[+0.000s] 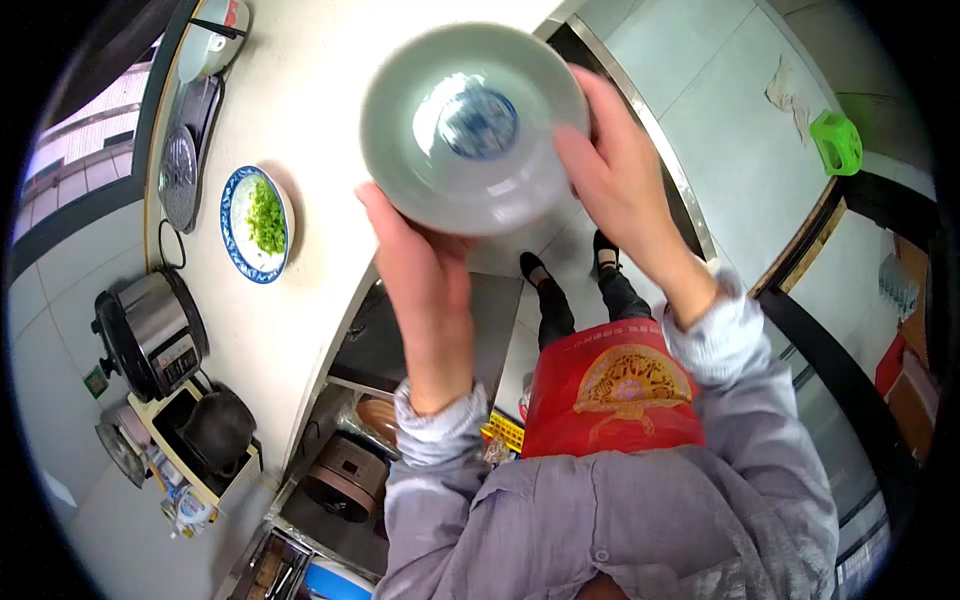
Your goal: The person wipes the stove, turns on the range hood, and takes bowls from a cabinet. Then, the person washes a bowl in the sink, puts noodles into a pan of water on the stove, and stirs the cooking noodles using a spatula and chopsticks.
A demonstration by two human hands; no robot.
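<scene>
Two hands hold one large pale-green bowl (400, 170), one at each side: the left hand (425, 285) at its lower left, the right hand (622, 170) on the right with the thumb lapping over the rim. The hands are apart, with the bowl between them, raised in front of the worktop's (325, 90) near edge, its inside turned up to view and one blue medallion at its bottom.

Two more bowls show. One blue-rimmed bowl (232, 226) of chopped greens (266, 218) sits on the worktop, between its near and far edges; one white bowl (205, 58) stands at the far edge. Along that edge also lie one dark tray (212, 105) and one round disc (179, 180).

Two cookers are visible: one black-and-silver cooker (160, 325) beyond the greens, by the wall, and one brown cooker (345, 475) below the worktop's near edge.
</scene>
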